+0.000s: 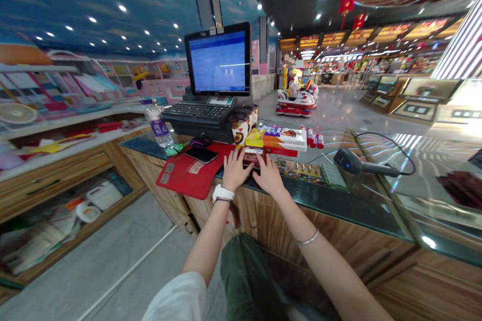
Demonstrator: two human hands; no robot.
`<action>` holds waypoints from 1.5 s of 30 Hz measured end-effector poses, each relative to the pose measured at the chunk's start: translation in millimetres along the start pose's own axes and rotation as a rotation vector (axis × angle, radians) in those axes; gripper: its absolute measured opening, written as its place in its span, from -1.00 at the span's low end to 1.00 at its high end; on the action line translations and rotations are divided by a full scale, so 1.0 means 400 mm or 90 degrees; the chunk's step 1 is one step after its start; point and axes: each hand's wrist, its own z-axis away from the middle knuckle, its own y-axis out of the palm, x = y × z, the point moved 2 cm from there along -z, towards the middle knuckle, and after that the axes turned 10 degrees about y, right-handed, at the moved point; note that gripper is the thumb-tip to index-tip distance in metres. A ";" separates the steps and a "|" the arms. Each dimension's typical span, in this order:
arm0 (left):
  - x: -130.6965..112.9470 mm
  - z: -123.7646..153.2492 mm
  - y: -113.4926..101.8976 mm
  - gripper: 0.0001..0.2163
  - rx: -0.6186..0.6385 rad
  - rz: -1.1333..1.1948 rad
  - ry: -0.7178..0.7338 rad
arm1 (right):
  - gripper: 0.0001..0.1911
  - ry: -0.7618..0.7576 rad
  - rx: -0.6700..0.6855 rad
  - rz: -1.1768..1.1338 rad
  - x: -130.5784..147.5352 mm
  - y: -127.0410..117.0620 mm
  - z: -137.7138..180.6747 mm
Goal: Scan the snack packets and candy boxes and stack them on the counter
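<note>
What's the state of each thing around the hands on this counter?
Left hand: fingers spread
Right hand: fingers spread
Dark red box: touched by both hands
Monitor: on, blue screen
Phone: lying flat, screen dark
Red mat: flat, under the phone
Water bottle: upright, cap on
Printed cups: upright
Handheld scanner: lying down, unheld

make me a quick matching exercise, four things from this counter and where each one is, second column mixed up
Things
1. phone
2. plastic bottle
3. handheld scanner
4. dark box

Places
A. on the right part of the counter, beside a curving black cable
B. at the fingertips of the left hand and right hand
C. lying on the red mat, screen dark
D. to the left of the keyboard, with a purple label

Right pairs: 1-C, 2-D, 3-A, 4-B
</note>
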 end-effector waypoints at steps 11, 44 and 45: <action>0.008 0.002 0.004 -0.54 -0.015 0.041 -0.011 | -0.33 -0.019 0.010 -0.042 -0.018 0.019 -0.008; -0.299 -0.127 -0.055 -0.43 -0.083 0.163 0.299 | -0.68 -0.380 -0.251 0.172 -0.348 -0.341 -0.075; -0.314 -0.148 -0.049 -0.40 -0.066 0.170 0.325 | -0.68 -0.387 -0.247 0.175 -0.370 -0.352 -0.081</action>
